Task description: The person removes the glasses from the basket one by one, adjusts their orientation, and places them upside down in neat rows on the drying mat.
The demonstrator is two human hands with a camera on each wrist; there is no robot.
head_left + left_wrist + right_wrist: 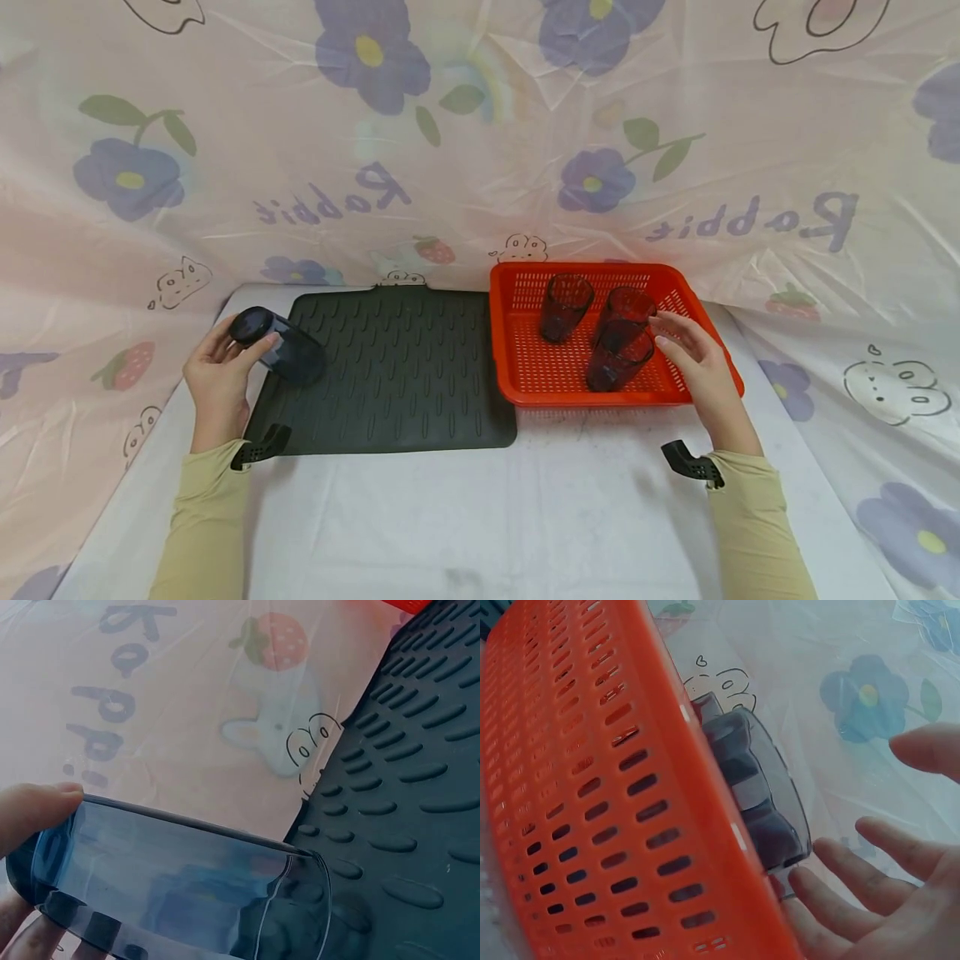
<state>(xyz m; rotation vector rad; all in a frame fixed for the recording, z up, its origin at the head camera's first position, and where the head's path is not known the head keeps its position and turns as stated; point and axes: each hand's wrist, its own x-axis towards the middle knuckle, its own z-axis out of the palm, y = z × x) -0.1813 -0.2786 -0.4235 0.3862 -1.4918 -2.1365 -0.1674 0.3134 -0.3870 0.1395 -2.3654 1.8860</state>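
Observation:
Near its base, a dark blue glass tumbler is gripped by my left hand; it tilts with its mouth down toward the left part of the dark ribbed mat. The left wrist view shows the thumb and fingers around the clear blue tumbler. Three similar glasses stand in the red basket: a back-left glass, a back-right glass and a front glass. My right hand reaches over the basket's right side, fingers spread beside the glasses; in the right wrist view, fingertips lie close to a glass rim.
The white table carries the mat on the left and the perforated basket on the right, side by side. A patterned plastic sheet hangs behind and at both sides of the table. Black straps are on both wrists.

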